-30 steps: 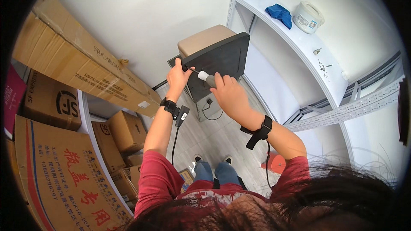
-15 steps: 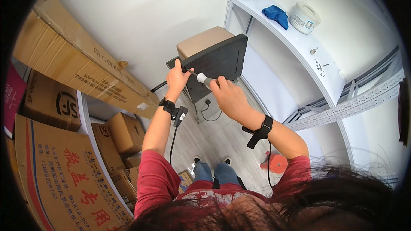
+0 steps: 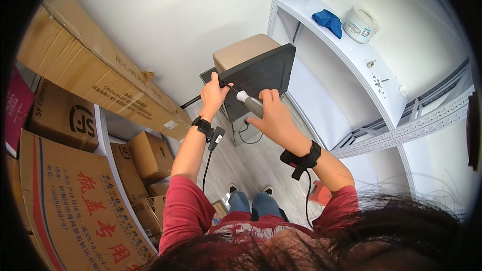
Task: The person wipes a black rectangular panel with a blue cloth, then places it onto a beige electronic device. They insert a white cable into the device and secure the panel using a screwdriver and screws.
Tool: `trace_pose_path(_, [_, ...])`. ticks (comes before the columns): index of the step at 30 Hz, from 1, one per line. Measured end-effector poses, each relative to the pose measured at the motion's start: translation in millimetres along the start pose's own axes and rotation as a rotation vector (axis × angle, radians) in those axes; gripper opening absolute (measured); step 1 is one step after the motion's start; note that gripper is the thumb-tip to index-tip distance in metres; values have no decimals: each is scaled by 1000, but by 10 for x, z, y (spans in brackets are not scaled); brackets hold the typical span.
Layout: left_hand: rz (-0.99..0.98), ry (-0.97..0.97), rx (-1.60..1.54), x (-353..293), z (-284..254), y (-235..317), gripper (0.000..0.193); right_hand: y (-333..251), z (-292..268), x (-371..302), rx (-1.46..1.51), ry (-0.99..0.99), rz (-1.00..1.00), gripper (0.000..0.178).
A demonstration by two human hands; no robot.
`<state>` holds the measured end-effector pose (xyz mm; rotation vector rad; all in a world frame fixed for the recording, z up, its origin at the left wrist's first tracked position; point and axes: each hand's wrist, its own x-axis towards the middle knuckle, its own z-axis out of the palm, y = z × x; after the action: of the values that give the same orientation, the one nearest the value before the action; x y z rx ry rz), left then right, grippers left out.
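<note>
A tan, rounded boxy piece with a flat black panel (image 3: 261, 73) stands tilted in front of me by the wall. At the panel's left corner my left hand (image 3: 213, 94) is closed, thumb and fingers pinching around the edge beside a screwdriver's shaft. The screwdriver (image 3: 252, 104) has a grey handle with a white collar, and its thin shaft points at that corner. My right hand (image 3: 277, 120) is around the handle's end, fingers loosened and thumb apart from them. The screwdriver's tip and any screw there are hidden by my left fingers.
Cardboard boxes (image 3: 65, 190) fill the left side, with a long carton (image 3: 110, 80) above. At right, a white shelf (image 3: 346, 52) carries a blue cloth (image 3: 327, 22), a white rice cooker (image 3: 360, 24) and small hardware. A red stool (image 3: 320, 194) stands near my right elbow.
My right fingers have loosened and spread on the screwdriver handle, which now shows more. The whole view has shifted slightly. My left hand stays at the panel's corner.
</note>
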<state>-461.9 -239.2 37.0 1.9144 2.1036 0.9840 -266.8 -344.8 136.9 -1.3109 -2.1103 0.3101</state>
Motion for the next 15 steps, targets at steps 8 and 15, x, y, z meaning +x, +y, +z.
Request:
trace_pose_path(8, [-2,34,-14,5,59,-17,50,69,119,-42,-314,139,-235,27])
trace_pose_path(15, [16,42,-4,6,64,-29,50,-39,9,109,-256,-102,96,32])
